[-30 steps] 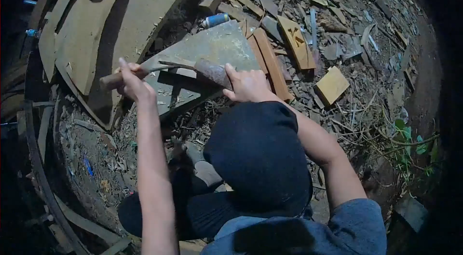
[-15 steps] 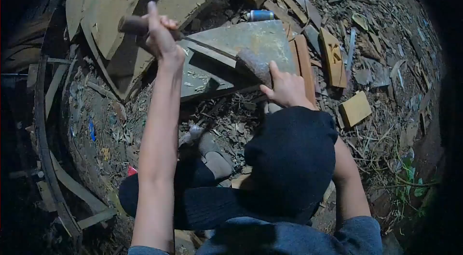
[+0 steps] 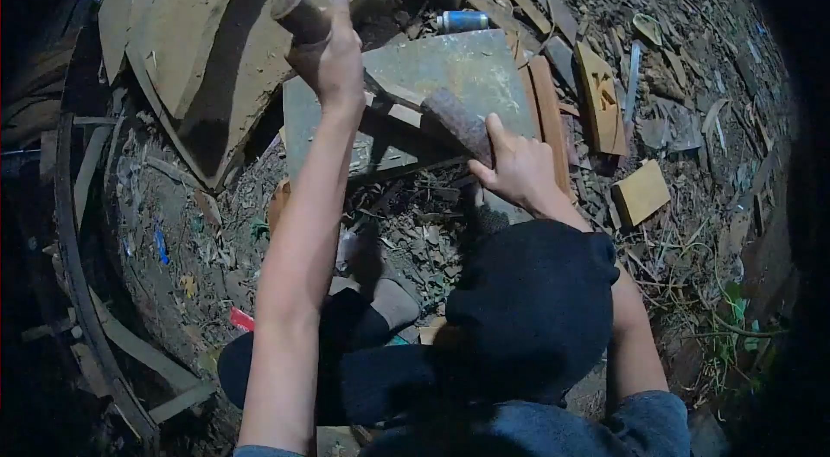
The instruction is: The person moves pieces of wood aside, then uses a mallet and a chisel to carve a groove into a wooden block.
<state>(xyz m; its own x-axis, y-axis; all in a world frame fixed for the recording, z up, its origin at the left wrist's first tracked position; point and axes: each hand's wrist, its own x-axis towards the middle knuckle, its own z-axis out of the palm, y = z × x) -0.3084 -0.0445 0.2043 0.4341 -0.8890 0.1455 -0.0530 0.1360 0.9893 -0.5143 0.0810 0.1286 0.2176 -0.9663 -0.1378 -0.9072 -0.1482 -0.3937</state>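
A two-handled drawknife (image 3: pixel 393 94) spans the space between my hands, its dark narrow blade running at a slant. My left hand (image 3: pixel 333 63) is closed round one thick round wooden handle, thumb pointing up along it. Round the other rough handle, my right hand (image 3: pixel 523 165) is closed, with its thumb and forefinger showing. Beneath the blade lies a strip of wood (image 3: pixel 405 116), partly hidden by the tool and in shadow. It rests on a grey flat board (image 3: pixel 471 68) strewn with small pale shavings.
Large curved wood slabs (image 3: pixel 207 33) lie at the upper left. A blue can (image 3: pixel 462 21) sits behind the board. To the right are a reddish wood strip (image 3: pixel 547 111), a carved yellow block (image 3: pixel 603 102) and a plain yellow block (image 3: pixel 642 192). Chips and scraps cover the ground.
My left hand has moved to the right with its handle, which is now turned more upright. My right hand has shifted only slightly. The view has shifted a little too.
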